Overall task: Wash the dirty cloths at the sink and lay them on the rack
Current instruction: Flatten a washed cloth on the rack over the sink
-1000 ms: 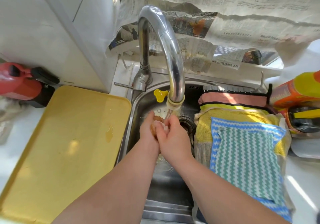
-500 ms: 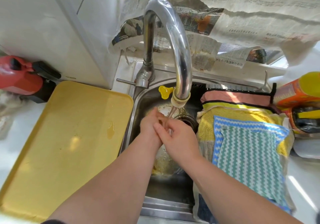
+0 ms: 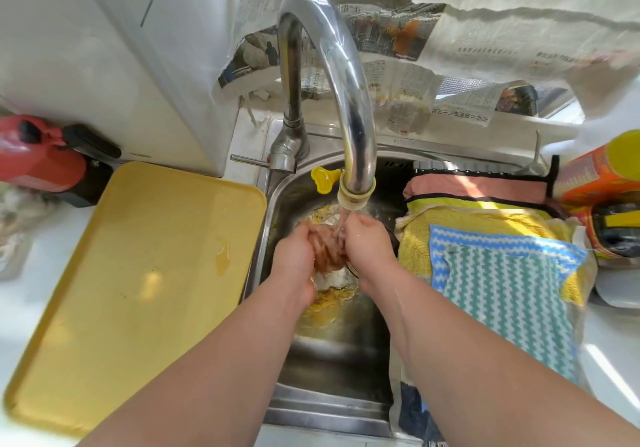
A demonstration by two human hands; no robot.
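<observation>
Worktop, white, carries everything. A yellow tray lies on its left side, hard against the left edge of the sink, which is sunk in the middle. A chrome tap arches over the sink, and water runs from its spout. Along the sink's right edge sits a dark rack, mostly hidden under three cloths laid flat. A pink cloth is at the back, a yellow cloth lies in front of it, and a blue-and-green zigzag cloth lies on top toward the front edge.

Both hands meet under the spout, above the basin. The left hand and the right hand curl their fingers inward around a small brownish wad squeezed between them. Blur hides its texture, but it is most likely a dirty cloth. Yellowish residue lies on the basin floor beneath.

The step in hand looks like the washing itself: rubbing and rinsing this cloth in the stream. With three cloths on the rack, the task seems well along. Next the wad calls for wringing over the basin, opening out flat and carrying right to the rack. Bare room there is scarce, so it will probably overlap another cloth.
</observation>
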